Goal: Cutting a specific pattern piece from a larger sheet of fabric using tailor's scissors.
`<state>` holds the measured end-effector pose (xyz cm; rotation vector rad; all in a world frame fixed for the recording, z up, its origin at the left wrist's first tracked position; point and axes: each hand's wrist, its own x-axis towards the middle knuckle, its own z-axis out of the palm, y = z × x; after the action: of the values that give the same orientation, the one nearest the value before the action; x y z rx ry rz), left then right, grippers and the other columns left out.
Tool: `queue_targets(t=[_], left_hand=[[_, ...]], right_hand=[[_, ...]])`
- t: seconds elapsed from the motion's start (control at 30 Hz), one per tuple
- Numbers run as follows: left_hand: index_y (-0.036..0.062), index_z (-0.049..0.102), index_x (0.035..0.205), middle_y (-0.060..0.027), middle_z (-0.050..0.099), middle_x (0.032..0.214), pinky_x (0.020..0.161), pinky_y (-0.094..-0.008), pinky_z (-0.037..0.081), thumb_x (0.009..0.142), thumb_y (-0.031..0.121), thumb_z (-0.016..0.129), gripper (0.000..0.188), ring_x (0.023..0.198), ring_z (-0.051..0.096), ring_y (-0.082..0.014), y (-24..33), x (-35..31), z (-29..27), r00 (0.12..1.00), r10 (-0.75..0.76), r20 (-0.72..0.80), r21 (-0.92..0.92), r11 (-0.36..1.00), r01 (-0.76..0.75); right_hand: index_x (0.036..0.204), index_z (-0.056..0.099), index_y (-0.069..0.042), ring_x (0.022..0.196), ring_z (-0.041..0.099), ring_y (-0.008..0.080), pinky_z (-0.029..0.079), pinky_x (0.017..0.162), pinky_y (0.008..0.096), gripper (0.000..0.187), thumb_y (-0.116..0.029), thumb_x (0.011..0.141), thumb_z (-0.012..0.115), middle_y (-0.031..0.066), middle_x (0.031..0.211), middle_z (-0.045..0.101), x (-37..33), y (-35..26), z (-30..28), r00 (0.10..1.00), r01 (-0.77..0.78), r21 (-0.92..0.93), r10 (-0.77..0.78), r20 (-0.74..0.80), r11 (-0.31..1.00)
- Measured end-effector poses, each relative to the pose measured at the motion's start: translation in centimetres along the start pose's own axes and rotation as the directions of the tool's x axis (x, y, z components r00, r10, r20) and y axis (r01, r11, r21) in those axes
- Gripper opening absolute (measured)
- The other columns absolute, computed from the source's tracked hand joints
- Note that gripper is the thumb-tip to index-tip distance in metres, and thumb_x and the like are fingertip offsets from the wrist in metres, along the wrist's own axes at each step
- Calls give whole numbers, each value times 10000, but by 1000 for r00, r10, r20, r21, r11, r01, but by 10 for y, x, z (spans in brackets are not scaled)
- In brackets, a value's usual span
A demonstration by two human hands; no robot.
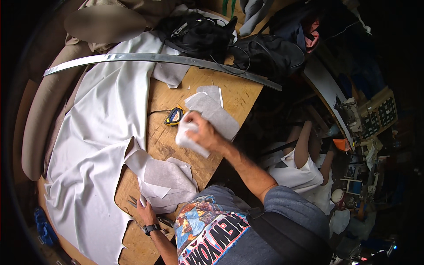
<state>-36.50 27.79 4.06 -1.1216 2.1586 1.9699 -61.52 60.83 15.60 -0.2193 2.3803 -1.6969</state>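
My right hand point(201, 131) is closed on a cut piece of white material point(190, 142), lifted and smeared by motion, over the table's right part. Behind it lie other cut pieces with greyish undersides point(216, 112). My left hand point(146, 213) is at the lower edge of a loose stack of cut pieces point(165, 183), thumb along the edge and the other fingers mostly hidden. Dark pointed blades point(132, 201) show beside this hand, and dark handle-like loops point(166, 221) lie to its right. A large white sheet point(99, 128), leather-like and creased, covers the table's left side.
The wooden table point(161, 143) carries a yellow and black tape measure point(174, 116). A long metal strip point(145, 57) crosses the far side. Black bags point(194, 37) sit behind it. A padded brown roll point(37, 128) stands at the left. White and brown pieces point(296, 172) hang right of the table.
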Motion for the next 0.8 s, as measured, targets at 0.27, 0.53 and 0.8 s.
queue_targets(t=[0.27, 0.53, 0.8], left_hand=[[-23, 590, 1234, -84, 661, 1120, 841, -298, 491, 927, 115, 622, 338, 951, 616, -163, -2, 5, -2, 999, 3, 42, 16, 1000, -4], [-19, 590, 1229, -85, 661, 1121, 841, -299, 489, 931, 118, 621, 330, 946, 616, -164, -10, 6, -4, 999, 25, 31, 4, 1000, -26], [-14, 588, 1246, -76, 663, 1127, 842, -299, 495, 917, 119, 635, 358, 953, 621, -163, -1, 6, -3, 998, 2, 57, -1, 1000, -2]], right_hand=[[1178, 563, -13, 1022, 642, 234, 524, 909, 372, 377, -185, 874, 706, 112, 1135, 631, -24, 2, 66, 854, 220, 257, -313, 416, 941], [1080, 630, -29, 909, 645, 348, 516, 822, 436, 335, -224, 825, 726, 170, 974, 669, 1, 133, -48, 841, -102, -639, -277, -465, 763], [831, 638, -32, 846, 634, 336, 501, 725, 417, 271, -202, 714, 815, 131, 871, 658, 25, 162, -102, 901, -388, -406, 248, -357, 827]])
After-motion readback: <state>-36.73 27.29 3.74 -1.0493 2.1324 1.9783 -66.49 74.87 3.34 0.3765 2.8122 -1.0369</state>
